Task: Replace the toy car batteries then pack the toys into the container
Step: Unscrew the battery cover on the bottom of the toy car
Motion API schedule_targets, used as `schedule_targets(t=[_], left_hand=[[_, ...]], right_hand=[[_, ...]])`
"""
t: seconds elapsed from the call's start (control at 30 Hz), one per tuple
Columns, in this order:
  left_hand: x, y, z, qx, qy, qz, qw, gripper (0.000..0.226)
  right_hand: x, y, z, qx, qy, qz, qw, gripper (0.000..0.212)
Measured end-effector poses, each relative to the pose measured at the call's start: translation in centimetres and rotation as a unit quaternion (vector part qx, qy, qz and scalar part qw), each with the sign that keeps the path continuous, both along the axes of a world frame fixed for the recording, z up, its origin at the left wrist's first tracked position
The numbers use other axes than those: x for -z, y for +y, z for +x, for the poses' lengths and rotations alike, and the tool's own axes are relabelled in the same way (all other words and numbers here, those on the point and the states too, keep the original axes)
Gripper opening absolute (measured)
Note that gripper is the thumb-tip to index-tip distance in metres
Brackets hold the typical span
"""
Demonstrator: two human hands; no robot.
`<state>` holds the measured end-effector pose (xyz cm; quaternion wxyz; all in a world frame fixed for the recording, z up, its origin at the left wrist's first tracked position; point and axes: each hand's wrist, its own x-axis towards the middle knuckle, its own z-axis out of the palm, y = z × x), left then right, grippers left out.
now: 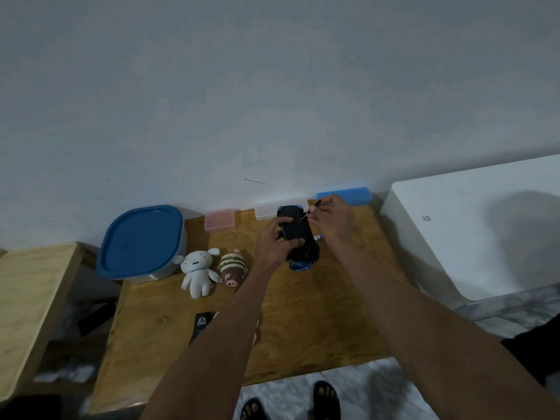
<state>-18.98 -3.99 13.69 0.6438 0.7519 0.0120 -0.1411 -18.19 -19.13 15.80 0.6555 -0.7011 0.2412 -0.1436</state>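
Observation:
The blue toy car (298, 234) lies upside down on the wooden table (303, 313), its black underside facing up. My left hand (274, 242) grips the car from its left side, thumb on the underside. My right hand (331, 218) pinches a thin screwdriver (309, 212) whose tip points down at the car's far end. A container with a blue lid (142, 241) stands at the table's back left. A white plush toy (198, 272) and a striped brown plush toy (233, 268) lie beside it.
Small pink (220, 220), white (266, 209) and blue (354, 194) boxes line the wall at the table's back edge. A black card-like item (201, 325) lies near my left forearm. A white appliance (472, 228) stands to the right, a lighter wooden table (27, 298) to the left.

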Motion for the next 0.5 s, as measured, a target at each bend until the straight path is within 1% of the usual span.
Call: schedule_targets(t=[0.1, 0.17, 0.33, 0.5], left_hand=[[-0.14, -0.23, -0.09, -0.002, 0.004, -0.004, 1.000, 0.053], [-0.18, -0.35, -0.08, -0.003, 0.008, -0.010, 1.000, 0.053], [-0.50, -0.63, -0.13, -0.002, 0.019, -0.014, 1.000, 0.053], [-0.78, -0.74, -0.15, -0.011, 0.022, -0.024, 0.999, 0.052]], right_hand=[[-0.15, -0.17, 0.10, 0.004, -0.001, -0.013, 1.000, 0.024], [-0.19, -0.27, 0.07, 0.000, -0.005, -0.027, 1.000, 0.023], [-0.34, -0.31, -0.01, -0.021, -0.022, -0.101, 0.994, 0.015], [-0.43, -0.28, 0.21, -0.054, -0.034, -0.165, 0.984, 0.015]])
